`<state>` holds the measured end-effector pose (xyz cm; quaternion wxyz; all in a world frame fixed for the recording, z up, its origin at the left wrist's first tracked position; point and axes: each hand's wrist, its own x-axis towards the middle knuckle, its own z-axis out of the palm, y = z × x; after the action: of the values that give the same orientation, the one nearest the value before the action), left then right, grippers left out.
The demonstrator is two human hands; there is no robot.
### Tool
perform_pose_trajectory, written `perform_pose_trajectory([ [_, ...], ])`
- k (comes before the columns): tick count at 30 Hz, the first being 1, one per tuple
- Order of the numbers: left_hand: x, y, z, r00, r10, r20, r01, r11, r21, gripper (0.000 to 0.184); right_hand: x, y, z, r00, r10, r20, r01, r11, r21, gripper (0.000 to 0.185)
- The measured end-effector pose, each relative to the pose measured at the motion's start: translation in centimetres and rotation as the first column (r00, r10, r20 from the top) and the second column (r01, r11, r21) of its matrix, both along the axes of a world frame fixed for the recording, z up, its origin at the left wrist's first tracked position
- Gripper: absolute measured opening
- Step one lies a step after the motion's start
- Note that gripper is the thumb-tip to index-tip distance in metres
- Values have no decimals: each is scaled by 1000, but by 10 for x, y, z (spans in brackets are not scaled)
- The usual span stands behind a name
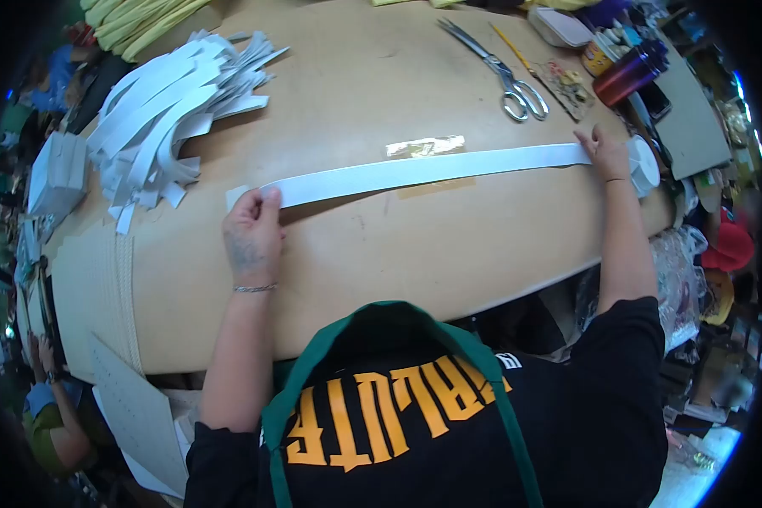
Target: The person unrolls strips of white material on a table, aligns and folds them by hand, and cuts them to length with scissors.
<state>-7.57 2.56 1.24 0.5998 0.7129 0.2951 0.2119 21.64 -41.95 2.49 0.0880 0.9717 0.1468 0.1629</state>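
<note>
A long white strip (pixel 423 172) stretches between my two hands across the tan table (pixel 449 245). My left hand (pixel 252 233) is closed on its left end, thumb on top, where a pale piece shows beside the fingers. My right hand (pixel 605 154) pinches the right end, with a fingertip raised. Under the middle of the strip, a patch of shiny tape (pixel 426 146) is stuck to the tabletop. A heap of similar white strips (pixel 173 106) lies beyond my left hand.
Large scissors (pixel 504 76) and a yellow pencil-like stick (pixel 512 46) lie at the far right. Near them stand a purple-red bottle (pixel 631 72) and a white roll (pixel 643 167) by my right wrist. Yellow bundles (pixel 144 25) sit at the far left. Another person's arm (pixel 59 406) shows lower left.
</note>
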Motion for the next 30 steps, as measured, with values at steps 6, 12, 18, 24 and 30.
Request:
perform_pose_trajectory([
  [6, -1, 3, 3, 999, 29, -24, -31, 997, -70, 20, -118, 236, 13, 514, 851, 110, -650, 303, 697, 36],
  [12, -6, 10, 16, 998, -2, 63, 22, 949, -314, 20, -185, 331, -6, 326, 941, 92, -564, 116, 817, 25],
  [18, -7, 28, 19, 994, -99, 54, 113, 864, -491, 17, -182, 338, -12, 373, 928, -22, -440, 197, 876, 22],
  [24, -10, 31, 14, 995, -78, 55, 94, 887, -452, 30, -184, 342, -14, 401, 914, -59, -349, 211, 913, 23],
  [30, -10, 27, 21, 999, -51, 11, 52, 921, -387, 30, -188, 345, -17, 430, 902, 28, -425, 175, 888, 25],
])
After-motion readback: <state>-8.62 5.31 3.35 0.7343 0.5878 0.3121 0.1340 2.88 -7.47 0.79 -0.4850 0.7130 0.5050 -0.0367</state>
